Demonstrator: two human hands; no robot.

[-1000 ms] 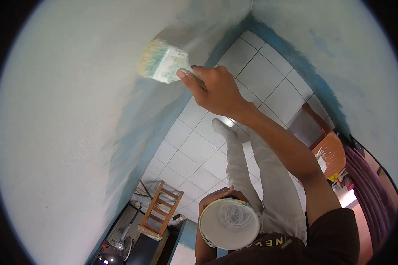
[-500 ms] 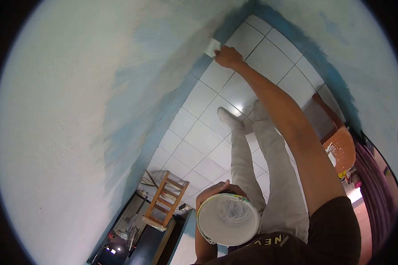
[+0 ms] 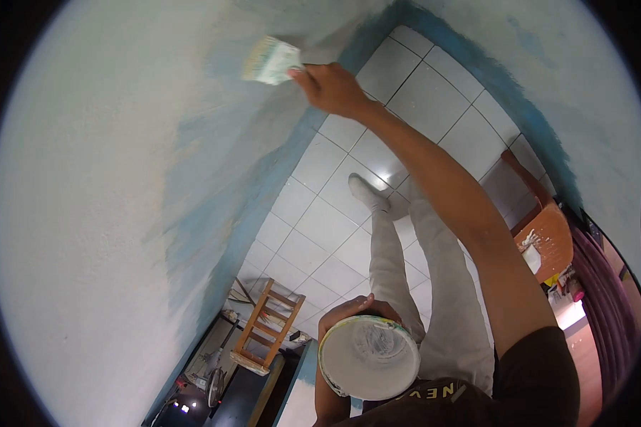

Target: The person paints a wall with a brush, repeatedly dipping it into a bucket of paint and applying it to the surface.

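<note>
My right hand (image 3: 332,88) grips the handle of a wide paint brush (image 3: 276,62), closed round it. The pale, yellowish bristles point left against the wall (image 3: 107,164), which is whitish with blue patches showing through and a blue band along its lower edge. Against my body, my left hand (image 3: 356,307) is wrapped round the far side of a round white bucket (image 3: 369,359). White paint coats the inside of the bucket, and its rim is smeared.
White floor tiles (image 3: 320,224) lie below, with my legs over them. A wooden ladder-like frame (image 3: 269,324) stands at the lower left, near a fan (image 3: 216,386). On the right are an orange-brown chair (image 3: 552,242) with items on it and a purple curtain (image 3: 602,292).
The brush first went up and right to the blue band by the floor, then came back left onto the wall, higher in view than at first. My left hand still holds the bucket.
</note>
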